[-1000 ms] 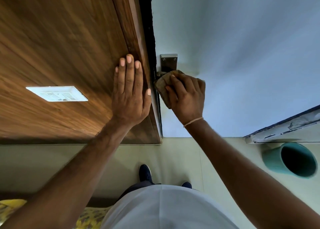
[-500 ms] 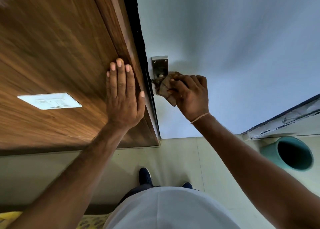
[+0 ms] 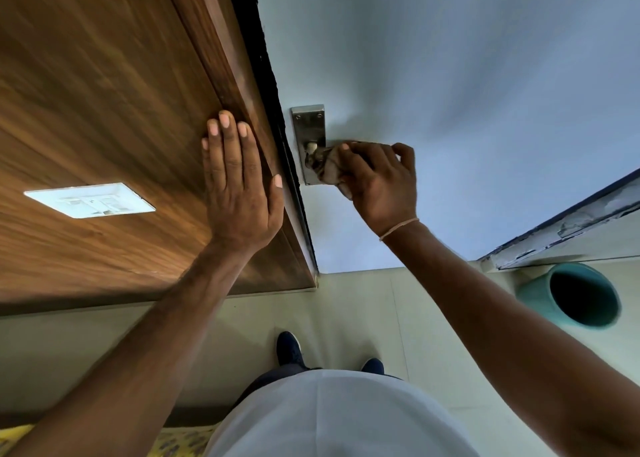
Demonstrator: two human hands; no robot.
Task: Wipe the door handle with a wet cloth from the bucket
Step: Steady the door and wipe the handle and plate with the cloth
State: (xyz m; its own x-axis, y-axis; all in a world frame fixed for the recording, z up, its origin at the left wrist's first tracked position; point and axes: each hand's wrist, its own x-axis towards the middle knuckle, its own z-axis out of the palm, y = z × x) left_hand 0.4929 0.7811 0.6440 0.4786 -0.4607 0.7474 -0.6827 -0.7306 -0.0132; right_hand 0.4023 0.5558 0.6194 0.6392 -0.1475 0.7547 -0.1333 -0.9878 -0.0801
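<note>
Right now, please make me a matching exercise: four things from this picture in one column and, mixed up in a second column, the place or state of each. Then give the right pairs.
Column one:
1. left hand
2. cloth
3. bucket
4. switch plate

Column two:
A. standing on the floor at the right
B. flat against the wooden panel, fingers spread
C. white, set into the wooden panel
D. bunched in the right hand at the door handle

Pairs: 1-B, 2-D, 3-A, 4-C
</note>
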